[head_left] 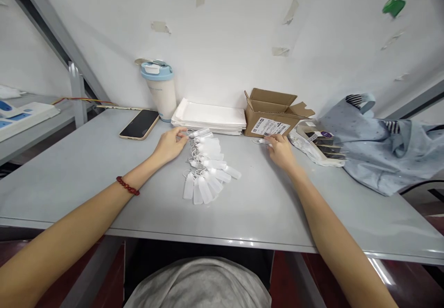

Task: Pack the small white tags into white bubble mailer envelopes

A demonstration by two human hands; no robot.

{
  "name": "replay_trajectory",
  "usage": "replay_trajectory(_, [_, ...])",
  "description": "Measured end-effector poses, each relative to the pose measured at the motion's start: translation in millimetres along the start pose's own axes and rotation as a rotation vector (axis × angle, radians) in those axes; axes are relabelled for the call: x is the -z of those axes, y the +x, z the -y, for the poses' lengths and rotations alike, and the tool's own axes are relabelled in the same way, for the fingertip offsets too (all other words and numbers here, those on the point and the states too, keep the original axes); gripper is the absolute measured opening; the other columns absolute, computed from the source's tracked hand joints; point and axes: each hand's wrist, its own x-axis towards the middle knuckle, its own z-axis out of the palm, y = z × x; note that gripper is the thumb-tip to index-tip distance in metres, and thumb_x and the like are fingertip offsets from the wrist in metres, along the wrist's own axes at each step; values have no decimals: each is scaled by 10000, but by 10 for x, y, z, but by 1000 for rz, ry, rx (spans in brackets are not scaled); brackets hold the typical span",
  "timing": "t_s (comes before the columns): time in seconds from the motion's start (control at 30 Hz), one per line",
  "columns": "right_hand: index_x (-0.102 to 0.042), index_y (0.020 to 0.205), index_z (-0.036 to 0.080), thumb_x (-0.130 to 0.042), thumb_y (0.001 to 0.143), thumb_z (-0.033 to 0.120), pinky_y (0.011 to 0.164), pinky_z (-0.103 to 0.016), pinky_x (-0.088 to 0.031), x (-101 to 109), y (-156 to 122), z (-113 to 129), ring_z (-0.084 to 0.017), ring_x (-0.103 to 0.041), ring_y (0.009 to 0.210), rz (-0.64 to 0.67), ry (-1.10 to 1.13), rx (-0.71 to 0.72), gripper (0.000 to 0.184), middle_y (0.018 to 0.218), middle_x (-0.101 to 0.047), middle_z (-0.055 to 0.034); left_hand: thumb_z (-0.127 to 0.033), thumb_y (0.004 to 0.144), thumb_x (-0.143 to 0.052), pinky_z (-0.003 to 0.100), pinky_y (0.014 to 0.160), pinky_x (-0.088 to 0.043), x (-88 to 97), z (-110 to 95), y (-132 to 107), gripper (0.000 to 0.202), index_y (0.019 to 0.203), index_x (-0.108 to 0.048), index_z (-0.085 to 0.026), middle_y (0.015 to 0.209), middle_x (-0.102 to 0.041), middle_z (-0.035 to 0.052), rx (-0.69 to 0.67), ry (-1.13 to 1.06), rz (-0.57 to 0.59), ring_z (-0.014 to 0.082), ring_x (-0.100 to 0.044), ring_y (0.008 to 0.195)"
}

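Grey fabric (pixel 197 282) is seen nearest the lens, below the table (pixel 86 174) edge. At centre, a cluster of small white tags (pixel 207 169) is laid out; its top tag is pinched by the left hand (pixel 169 145) at 11 o'clock. At 1 o'clock, the right hand (pixel 281 150) is closed on a small white piece (pixel 259 141) beside the cardboard box (pixel 272 113).

White plastic tags (pixel 208 167) lie fanned in a row on the grey table (pixel 86 174).
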Motion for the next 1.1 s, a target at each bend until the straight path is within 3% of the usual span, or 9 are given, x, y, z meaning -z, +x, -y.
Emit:
replay_trajectory(0.17, [-615,1170,140,-431,831,110,865,-432,-445,-8,-1,46,-315,-504,1119,7,-1,-7,386,1217,-592,-168,-315,784,-537,276,626,-438,46,-28,-41,403,1150,-575,-151,917,-666,45,-1,-36,-73,141,-554,587])
replay_trajectory(0.33, [-629,1087,153,-430,805,60,838,-394,-435,-11,8,54,-274,-595,1030,17,39,9,357,1084,-683,-146,-314,796,-540,272,610,-428,97,-100,-99,388,1145,-565,-145,893,-650,35,-49,-91,-107,125,-550,569])
replay_trajectory(0.6, [-625,1022,122,-496,791,103,843,-424,-446,41,19,95,-301,-622,995,-132,171,79,266,1034,-689,-161,-282,792,-533,245,527,-407,123,-226,-183,358,1126,-555,-156,847,-628,21,-63,-210,-104,94,-513,503])
replay_trajectory(0.83, [-583,1059,179,-489,874,199,799,-390,-497,299,-92,524,-246,-627,948,-285,339,261,208,1001,-673,-115,-306,804,-579,233,524,-426,102,-474,-410,303,1067,-605,-158,816,-615,25,-162,-336,-33,102,-525,556])
replay_trajectory(0.97, [-565,1074,174,-480,899,170,772,-369,-515,439,-208,833,-222,-622,927,-363,477,438,195,1002,-649,-124,-329,822,-583,222,533,-428,69,-635,-572,302,1064,-638,-156,766,-613,17,-211,-292,39,107,-536,584])
replay_trajectory(1.1, [-551,1106,171,-484,903,147,786,-364,-520,525,-298,1019,-213,-612,937,-353,539,494,215,1019,-628,-130,-356,852,-554,218,536,-427,39,-679,-635,329,1092,-647,-151,689,-608,2,-240,-226,79,106,-527,569])
